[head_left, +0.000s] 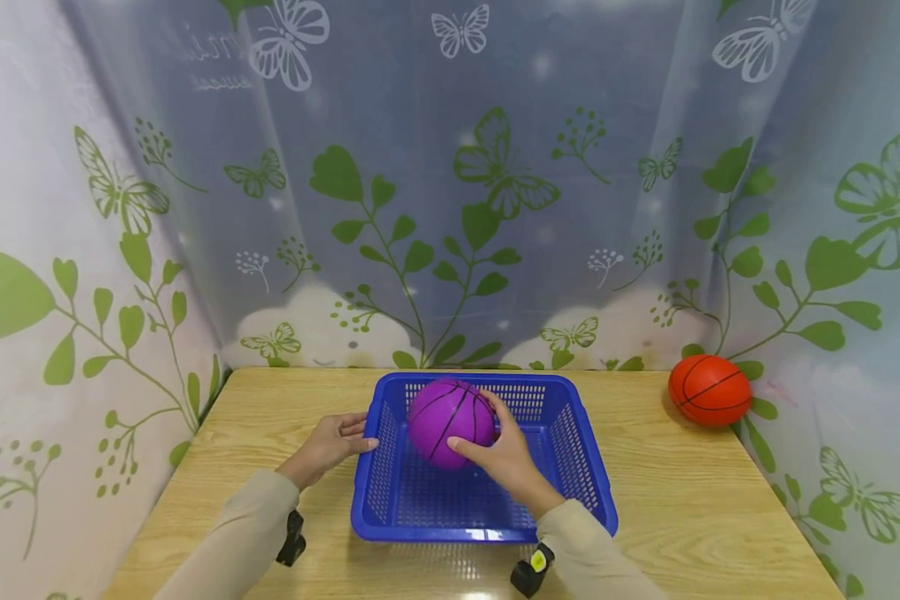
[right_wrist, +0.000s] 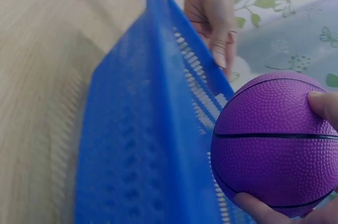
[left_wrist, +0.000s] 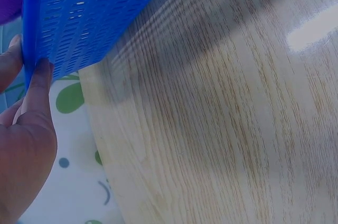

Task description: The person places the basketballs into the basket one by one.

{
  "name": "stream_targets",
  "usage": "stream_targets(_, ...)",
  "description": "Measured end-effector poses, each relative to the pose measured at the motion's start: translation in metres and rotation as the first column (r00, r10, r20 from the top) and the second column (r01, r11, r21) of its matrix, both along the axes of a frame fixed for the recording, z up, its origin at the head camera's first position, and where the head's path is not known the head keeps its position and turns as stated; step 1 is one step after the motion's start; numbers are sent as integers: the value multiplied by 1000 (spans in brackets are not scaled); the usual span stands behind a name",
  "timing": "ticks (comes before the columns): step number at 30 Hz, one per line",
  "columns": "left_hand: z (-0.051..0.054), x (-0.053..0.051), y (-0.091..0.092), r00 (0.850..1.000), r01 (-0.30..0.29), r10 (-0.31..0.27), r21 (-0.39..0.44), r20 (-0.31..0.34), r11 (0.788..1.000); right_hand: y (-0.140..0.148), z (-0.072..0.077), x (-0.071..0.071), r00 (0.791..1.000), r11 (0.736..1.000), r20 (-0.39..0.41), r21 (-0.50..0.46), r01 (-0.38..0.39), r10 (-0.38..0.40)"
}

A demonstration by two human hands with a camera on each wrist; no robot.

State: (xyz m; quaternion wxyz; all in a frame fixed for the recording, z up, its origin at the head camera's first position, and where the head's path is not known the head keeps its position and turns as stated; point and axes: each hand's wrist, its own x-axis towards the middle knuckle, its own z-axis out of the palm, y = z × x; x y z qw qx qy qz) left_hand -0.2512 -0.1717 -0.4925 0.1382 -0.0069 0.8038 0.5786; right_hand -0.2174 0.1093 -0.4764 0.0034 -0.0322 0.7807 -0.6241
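A purple mini basketball with black seams is in my right hand, over the left half of a blue plastic basket. Thumb and fingers press on opposite sides of the ball in the right wrist view, where the purple ball appears large beside the basket wall. My left hand grips the basket's left rim, its thumb over the edge and its fingers on the outer side. The left wrist view has that hand at the rim of the slotted wall.
A red-orange mini basketball rests at the table's right edge, near the curtain. The wood-grain table bears the basket. Curtains printed with leaves and butterflies enclose the back and both sides.
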Motion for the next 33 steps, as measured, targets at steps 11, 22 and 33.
stream_targets(11,2,0,0,1000,11,-11,-24,-3,1000,-27,-22,1,999,992,-36,126,-9,14)
stream_targets(22,1,0,1,1000,6,-7,-27,-4,1000,-37,-37,4,995,979,-80,201,-41,59)
stream_targets(33,0,0,0,1000,10,-10,-38,-9,999,-35,-39,8,988,971,-86,213,-111,131)
